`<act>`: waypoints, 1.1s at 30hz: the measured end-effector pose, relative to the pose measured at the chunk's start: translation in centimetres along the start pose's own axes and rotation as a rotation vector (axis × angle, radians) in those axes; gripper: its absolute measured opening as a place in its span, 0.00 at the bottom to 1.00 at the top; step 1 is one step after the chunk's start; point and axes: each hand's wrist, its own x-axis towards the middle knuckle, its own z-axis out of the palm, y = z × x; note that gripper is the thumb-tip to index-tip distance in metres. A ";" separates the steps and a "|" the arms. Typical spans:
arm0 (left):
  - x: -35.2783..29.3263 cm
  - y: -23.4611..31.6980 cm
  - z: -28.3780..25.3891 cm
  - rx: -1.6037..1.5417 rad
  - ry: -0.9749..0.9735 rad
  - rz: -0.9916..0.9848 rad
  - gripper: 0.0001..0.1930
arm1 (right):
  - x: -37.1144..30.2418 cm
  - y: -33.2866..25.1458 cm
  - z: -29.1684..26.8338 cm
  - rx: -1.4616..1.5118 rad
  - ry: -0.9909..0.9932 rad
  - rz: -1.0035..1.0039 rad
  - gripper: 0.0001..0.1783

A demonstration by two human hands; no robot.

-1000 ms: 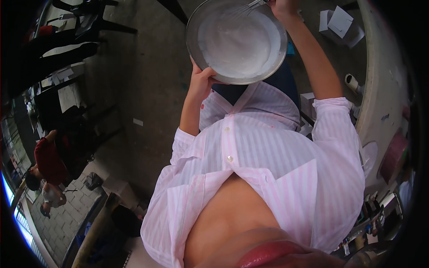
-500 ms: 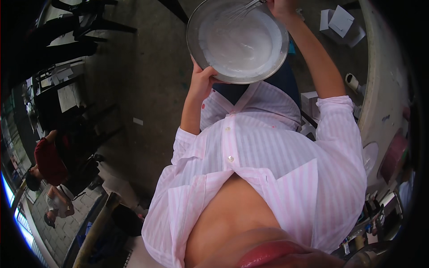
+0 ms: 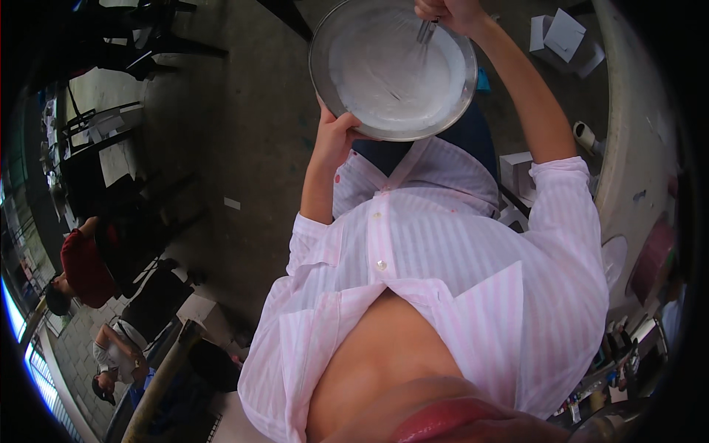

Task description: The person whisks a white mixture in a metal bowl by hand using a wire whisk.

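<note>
Bowl: left hand clasps near-left rim | right hand grips whisk, far-right edge | risk: brisk strokes could slop mixture over rim

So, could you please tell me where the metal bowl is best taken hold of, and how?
I'd take the metal bowl by its near left rim, coming from the left, thumb at the edge, fingers underneath. The round rim stands clear of the white mixture, the left hand grips there, and the right hand holds the whisk at the far right.
</note>
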 end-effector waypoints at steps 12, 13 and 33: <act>0.0 0.1 0.1 -0.005 0.024 -0.013 0.36 | 0.2 1.4 -0.1 0.052 0.104 -0.339 0.30; 0.1 0.1 0.1 -0.009 0.032 -0.015 0.36 | -0.2 1.0 -0.1 -0.007 -0.010 0.051 0.30; 0.3 0.9 0.1 0.013 -0.001 -0.016 0.37 | 0.9 -0.6 0.0 -0.122 -0.158 0.127 0.29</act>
